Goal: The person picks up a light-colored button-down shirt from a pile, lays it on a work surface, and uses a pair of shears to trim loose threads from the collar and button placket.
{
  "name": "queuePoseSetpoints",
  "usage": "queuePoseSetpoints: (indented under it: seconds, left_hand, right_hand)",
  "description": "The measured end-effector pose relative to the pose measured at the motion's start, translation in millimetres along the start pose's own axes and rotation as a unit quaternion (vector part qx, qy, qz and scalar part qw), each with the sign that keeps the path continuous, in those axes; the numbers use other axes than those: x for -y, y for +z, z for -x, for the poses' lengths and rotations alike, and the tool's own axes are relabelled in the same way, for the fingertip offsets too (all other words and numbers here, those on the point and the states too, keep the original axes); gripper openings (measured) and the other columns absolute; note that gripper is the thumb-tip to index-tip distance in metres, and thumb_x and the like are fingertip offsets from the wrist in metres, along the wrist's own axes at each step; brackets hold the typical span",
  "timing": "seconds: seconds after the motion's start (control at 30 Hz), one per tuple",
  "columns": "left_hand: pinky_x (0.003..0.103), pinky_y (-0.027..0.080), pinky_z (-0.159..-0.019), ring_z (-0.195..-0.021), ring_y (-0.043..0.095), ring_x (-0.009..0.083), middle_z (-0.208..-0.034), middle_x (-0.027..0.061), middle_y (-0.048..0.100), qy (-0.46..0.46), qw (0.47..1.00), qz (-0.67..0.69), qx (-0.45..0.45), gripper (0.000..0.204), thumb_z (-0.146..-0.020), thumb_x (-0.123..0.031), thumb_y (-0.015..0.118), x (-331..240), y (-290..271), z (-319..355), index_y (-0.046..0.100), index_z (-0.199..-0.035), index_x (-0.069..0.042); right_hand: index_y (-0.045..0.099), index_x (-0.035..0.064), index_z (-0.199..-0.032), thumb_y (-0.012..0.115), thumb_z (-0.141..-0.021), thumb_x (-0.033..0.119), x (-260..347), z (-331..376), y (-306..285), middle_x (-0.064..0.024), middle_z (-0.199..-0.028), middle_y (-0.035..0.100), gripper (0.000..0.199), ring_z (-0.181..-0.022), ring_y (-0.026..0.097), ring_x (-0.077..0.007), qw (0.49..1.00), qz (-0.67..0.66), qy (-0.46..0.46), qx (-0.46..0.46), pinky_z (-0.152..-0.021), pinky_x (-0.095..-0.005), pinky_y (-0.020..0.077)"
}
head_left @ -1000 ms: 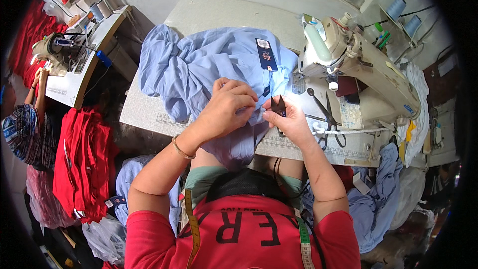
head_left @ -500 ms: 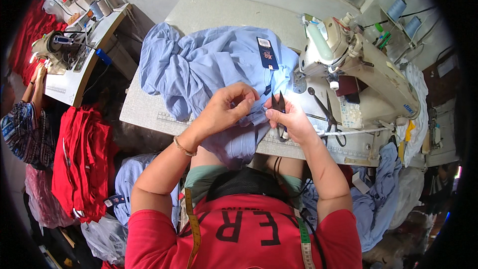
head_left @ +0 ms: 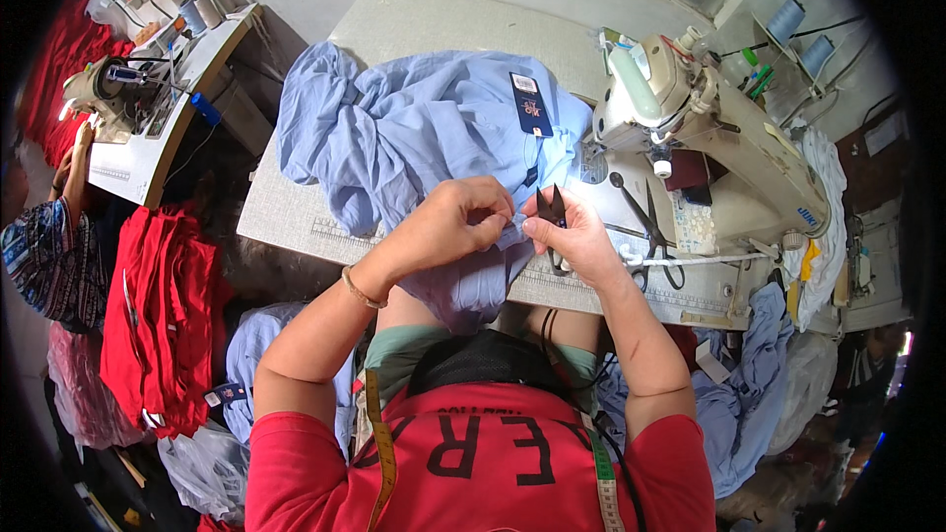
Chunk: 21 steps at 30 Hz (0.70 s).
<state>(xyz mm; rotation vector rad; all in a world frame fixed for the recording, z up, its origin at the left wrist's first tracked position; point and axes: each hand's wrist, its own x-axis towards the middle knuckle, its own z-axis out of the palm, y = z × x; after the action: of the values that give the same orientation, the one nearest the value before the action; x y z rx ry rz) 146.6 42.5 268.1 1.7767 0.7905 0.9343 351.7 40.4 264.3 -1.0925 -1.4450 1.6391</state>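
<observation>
One crumpled light-blue cotton shirt (head_left: 424, 128) lies on the pale grey bench (head_left: 296, 222), its lower part spilling over the near edge. Both hands meet there: the left hand (head_left: 448, 227) pinches a fold of the cloth, and the right hand (head_left: 576, 236) is closed in a grip on one small black thread snip (head_left: 554, 212). One pair of long dark scissors (head_left: 645, 217) lies just beside the cream sewing machine (head_left: 709, 128). Bare bench shows left of the shirt.

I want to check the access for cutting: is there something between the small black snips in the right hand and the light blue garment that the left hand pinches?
Nothing visible does. The right hand holds the snips with blades up, right beside the fold of the light blue garment that the left hand pinches. The hanging dark tag lies farther up, apart from them.
</observation>
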Motion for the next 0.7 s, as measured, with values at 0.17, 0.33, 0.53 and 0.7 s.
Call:
queuePoseSetpoints:
  seconds: [0.17,0.33,0.53,0.7]
  left_hand:
    - [0.021,0.045,-0.055,-0.061,0.054,0.0068,-0.075,0.0025,0.06,-0.185,0.968,0.169,-0.026,0.012,-0.087,-0.012,0.057,0,7,5,0.06,-0.086,0.0]
    - [0.022,0.051,-0.063,-0.069,0.062,0.0111,-0.074,0.0063,0.062,-0.198,0.935,0.292,-0.04,0.015,-0.089,-0.015,0.056,6,15,9,0.059,-0.09,0.001]
    - [0.022,0.051,-0.068,-0.076,0.063,0.0129,-0.082,0.0091,0.064,-0.193,0.929,0.311,-0.056,0.016,-0.089,-0.015,0.056,10,20,11,0.058,-0.09,0.001]
    - [0.023,0.052,-0.07,-0.077,0.064,0.014,-0.083,0.0099,0.064,-0.174,0.929,0.32,-0.066,0.015,-0.088,-0.014,0.057,12,23,12,0.059,-0.091,0.001]
  right_hand:
    - [0.054,0.0012,-0.096,0.058,-0.084,0.009,9,5,11,-0.0022,-0.08,0.055,0.015,-0.061,0.05,-0.0076,0.997,0.044,-0.055,-0.043,-0.056,-0.0225,0.0427]
    - [0.051,-0.0022,-0.098,0.051,-0.088,0.007,13,25,16,-0.0113,-0.082,0.057,0.014,-0.063,0.055,-0.0155,0.965,0.2,-0.138,-0.097,-0.057,-0.028,0.0444]
    - [0.056,0.0023,-0.094,0.058,-0.083,0.014,22,44,31,-0.0177,-0.077,0.061,0.016,-0.069,0.059,-0.0367,0.908,0.368,-0.149,-0.135,-0.058,-0.0397,0.0464]
    - [0.056,0.0024,-0.094,0.058,-0.083,0.016,9,39,30,-0.0171,-0.076,0.061,0.017,-0.069,0.06,-0.0364,0.881,0.416,-0.174,-0.142,-0.058,-0.0414,0.0466]
